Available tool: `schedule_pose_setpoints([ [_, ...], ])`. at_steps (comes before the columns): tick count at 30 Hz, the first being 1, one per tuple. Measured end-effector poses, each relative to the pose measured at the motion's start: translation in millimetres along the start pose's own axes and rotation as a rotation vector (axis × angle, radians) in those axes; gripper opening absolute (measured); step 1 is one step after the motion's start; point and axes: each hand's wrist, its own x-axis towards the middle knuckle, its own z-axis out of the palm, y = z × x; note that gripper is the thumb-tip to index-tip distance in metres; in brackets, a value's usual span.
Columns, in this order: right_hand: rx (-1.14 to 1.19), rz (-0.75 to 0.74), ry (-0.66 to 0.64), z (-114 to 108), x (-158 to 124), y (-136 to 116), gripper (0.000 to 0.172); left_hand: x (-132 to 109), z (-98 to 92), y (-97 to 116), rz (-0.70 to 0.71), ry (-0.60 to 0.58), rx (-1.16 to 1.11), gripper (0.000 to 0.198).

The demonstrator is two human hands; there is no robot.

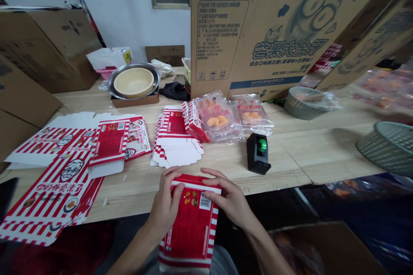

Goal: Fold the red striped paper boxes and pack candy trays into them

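Observation:
Between my two hands is a red-and-white striped paperboard box (190, 227), tilted in front of me at the table's near edge. My left hand (166, 206) grips its upper left side, thumb on the printed face. At the upper right corner my right hand (230, 200) holds it, thumb beside the barcode and fingers along the top edge. The box's lower end runs toward my lap. Just beyond lies a pile of folded striped boxes (176, 152), with a smaller striped box (195, 122) leaning on it next to clear candy packets (217, 118).
A black tape dispenser (258, 154) with green tape stands right of the pile. Flat printed cartons (61, 180) cover the left side. Behind are a cream bowl (134, 82) in a metal basin and a large cardboard box (222, 43). Grey-green baskets (301, 105) stand at right.

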Motion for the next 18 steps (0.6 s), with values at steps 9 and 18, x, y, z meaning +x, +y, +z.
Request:
schedule_pose_setpoints([
  [9, -0.406, 0.193, 0.992, -118.3, 9.3, 33.9, 0.044, 56.6, -74.2, -7.8, -0.081, 0.122, -0.145, 0.019],
  [18, -0.117, 0.255, 0.862, -151.2, -8.8, 78.5, 0.052, 70.7, -85.0, -4.8, -0.073, -0.454, 0.032, 0.024],
])
